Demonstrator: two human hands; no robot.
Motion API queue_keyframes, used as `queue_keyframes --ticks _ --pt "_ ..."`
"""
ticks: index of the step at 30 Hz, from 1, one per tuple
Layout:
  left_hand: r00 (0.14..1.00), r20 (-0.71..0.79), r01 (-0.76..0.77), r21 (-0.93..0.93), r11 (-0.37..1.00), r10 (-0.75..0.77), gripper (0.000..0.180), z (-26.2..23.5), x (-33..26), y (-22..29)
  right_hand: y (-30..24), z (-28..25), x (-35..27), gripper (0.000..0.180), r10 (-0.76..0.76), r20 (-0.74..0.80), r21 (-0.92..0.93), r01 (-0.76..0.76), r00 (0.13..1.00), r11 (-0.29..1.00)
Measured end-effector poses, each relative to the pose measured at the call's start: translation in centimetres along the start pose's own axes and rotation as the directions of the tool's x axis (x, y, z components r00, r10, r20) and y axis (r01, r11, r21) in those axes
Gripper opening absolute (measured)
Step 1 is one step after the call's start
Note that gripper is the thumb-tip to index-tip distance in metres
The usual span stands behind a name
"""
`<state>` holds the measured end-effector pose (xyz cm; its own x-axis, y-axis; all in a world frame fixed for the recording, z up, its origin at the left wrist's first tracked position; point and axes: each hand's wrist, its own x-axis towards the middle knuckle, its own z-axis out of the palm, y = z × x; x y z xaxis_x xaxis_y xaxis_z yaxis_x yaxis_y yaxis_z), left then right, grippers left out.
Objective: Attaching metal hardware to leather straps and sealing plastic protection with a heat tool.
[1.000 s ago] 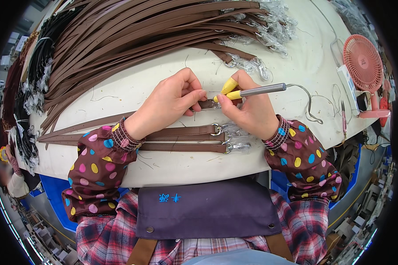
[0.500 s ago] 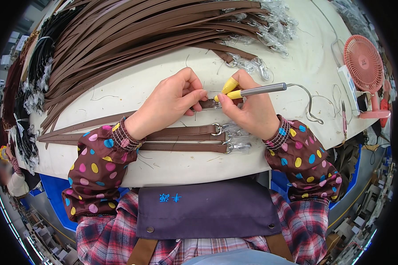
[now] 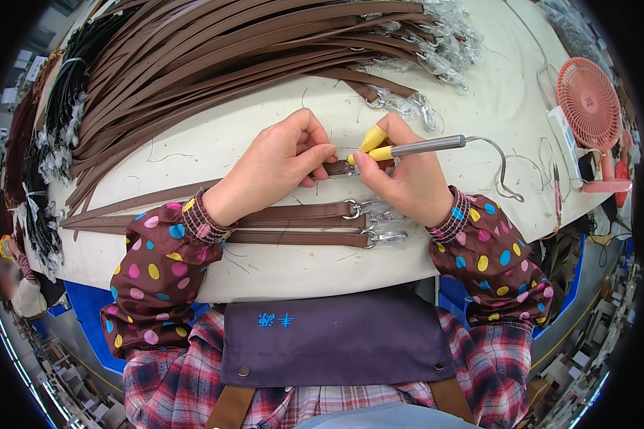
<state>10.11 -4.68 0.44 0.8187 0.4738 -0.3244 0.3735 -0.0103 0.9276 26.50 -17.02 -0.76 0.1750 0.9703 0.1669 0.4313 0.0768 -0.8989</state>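
Observation:
My left hand (image 3: 283, 157) is closed, its thumb and fingers pinched at the end of a brown strap (image 3: 172, 194). That strap runs off to the left beneath my wrist. My right hand (image 3: 411, 179) grips a pen-shaped tool (image 3: 429, 145) with a grey barrel and a yellow front part. A cord trails from the tool's back end. Something yellow (image 3: 373, 137) covers part of a right-hand finger. The tool's tip meets the strap end close to my left fingertips; the exact contact is too small to make out. Nearer me lie more brown straps (image 3: 300, 239) with metal rings and plastic-wrapped hardware.
A large pile of brown straps (image 3: 250, 50) covers the far left of the pale table (image 3: 479, 207). Black straps (image 3: 75, 86) hang at the left edge. To the right stand a pink fan (image 3: 587, 100) and a white power strip (image 3: 564, 136), with thin tweezers (image 3: 557, 189) nearby.

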Motion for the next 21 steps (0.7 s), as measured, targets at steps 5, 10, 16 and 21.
queue_keyframes --ticks 5,10,16,21 --pt "1.000 -0.002 -0.002 0.008 1.000 0.002 0.016 -0.1 0.0 0.0 0.2 0.1 0.0 0.021 -0.011 -0.002 -0.006 0.011 1.000 1.000" --pt "1.000 -0.010 -0.006 0.004 1.000 0.007 0.016 0.0 -0.1 0.1 0.1 0.1 0.0 0.021 0.003 0.003 0.005 -0.003 1.000 1.000" --pt "0.983 0.018 -0.168 0.495 0.852 0.184 0.022 0.0 -0.5 0.7 0.7 -0.8 -0.2 0.014 -0.201 -0.090 -0.013 0.201 0.975 0.980" --pt "0.935 0.030 -0.282 0.664 0.692 0.352 0.025 0.6 -0.8 -0.1 1.8 -1.6 -0.2 0.023 -0.364 -0.002 -0.319 0.344 0.932 0.883"
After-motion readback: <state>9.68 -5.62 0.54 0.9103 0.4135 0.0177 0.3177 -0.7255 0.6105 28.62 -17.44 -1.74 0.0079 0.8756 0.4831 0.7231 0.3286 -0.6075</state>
